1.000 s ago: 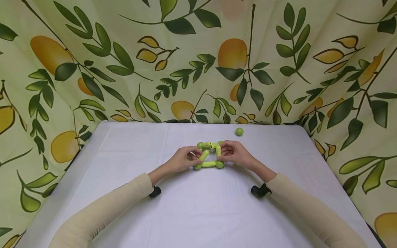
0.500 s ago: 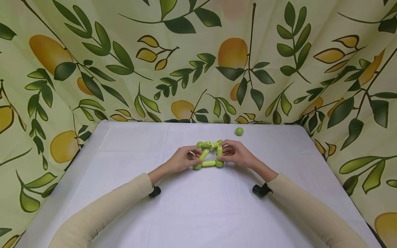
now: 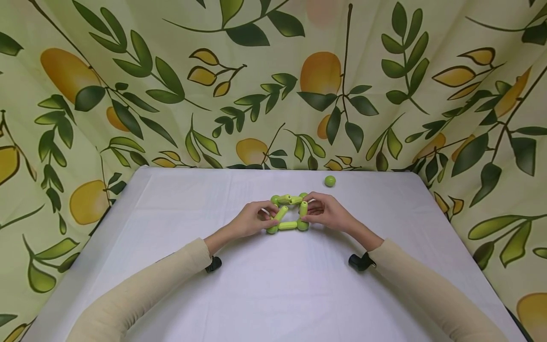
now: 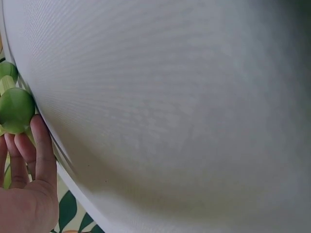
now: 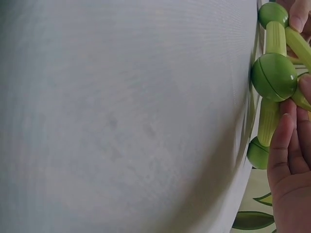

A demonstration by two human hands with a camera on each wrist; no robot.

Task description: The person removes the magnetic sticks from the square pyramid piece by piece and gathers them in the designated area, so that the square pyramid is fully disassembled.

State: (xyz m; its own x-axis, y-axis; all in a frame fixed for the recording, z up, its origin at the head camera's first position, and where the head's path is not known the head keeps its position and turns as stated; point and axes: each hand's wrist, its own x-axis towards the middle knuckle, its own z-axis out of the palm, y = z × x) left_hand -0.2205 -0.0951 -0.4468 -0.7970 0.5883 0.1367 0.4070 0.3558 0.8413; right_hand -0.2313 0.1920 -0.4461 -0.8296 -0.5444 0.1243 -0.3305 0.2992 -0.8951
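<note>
A frame of green balls and yellow-green rods lies on the white cloth, between my two hands. Its front rod [image 3: 287, 225] links the front left ball [image 3: 272, 229] and the front right ball [image 3: 302, 225]. My left hand [image 3: 254, 220] pinches a slanted rod [image 3: 281, 213] rising from the front left ball. On the other side, my right hand [image 3: 328, 212] pinches a more upright rod [image 3: 303, 209] above the front right ball. Two rods [image 3: 288, 200] at the back slant towards each other. In the right wrist view, a ball [image 5: 274, 76] sits by the right fingertips.
One loose green ball [image 3: 330, 181] lies near the back edge of the white-covered table [image 3: 273, 294]. A leaf-and-fruit patterned curtain [image 3: 256, 114] hangs behind and at both sides. Black wrist cameras [image 3: 361, 262] hang below the sleeves.
The right-hand rod has swung right, its top moving away from the back rod. My right hand has shifted slightly; the left hand has stayed in place.
</note>
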